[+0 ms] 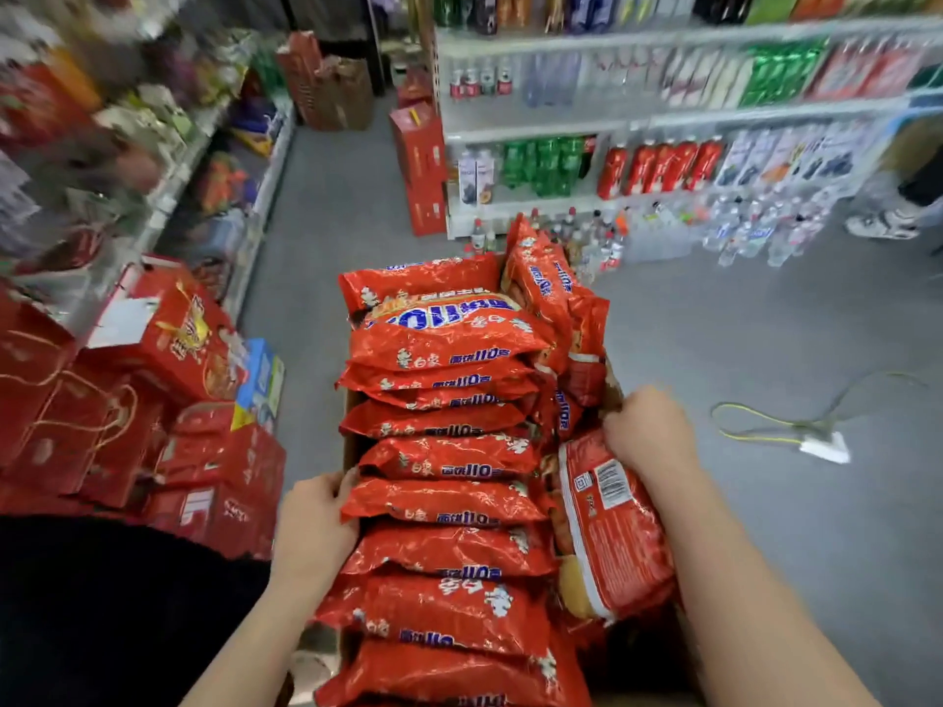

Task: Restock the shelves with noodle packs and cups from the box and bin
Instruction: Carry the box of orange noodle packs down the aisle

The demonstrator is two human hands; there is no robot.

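The cardboard box (351,441) sits low in front of the person, packed with red noodle packs (449,456) stacked on edge in a long row from near to far, with a second, looser batch crammed along its right side. One pack there, the turned pack (607,523), shows its white-seamed back and barcode label. The left hand (314,523) has its grip on the left side of the box, fingers curled over the edge and against the ends of the packs; the right hand (650,431) reaches in at the right side, fingers bent down among the packs just above the turned one, though whether it actually grips a pack or the box wall is hidden. The step in hand looks like carrying or steadying the full box in the aisle, before any pack goes up. No noodle cups or bin show. The next move probably calls for bringing the box close to the target shelf and lifting out a handful of packs without spilling the loose right-hand batch. To the left stand red gift cartons (168,349) beneath the left shelving (168,196); ahead, the drinks shelf (663,114) holds bottles, and a yellow cable (755,426) lies on the grey floor (765,324).
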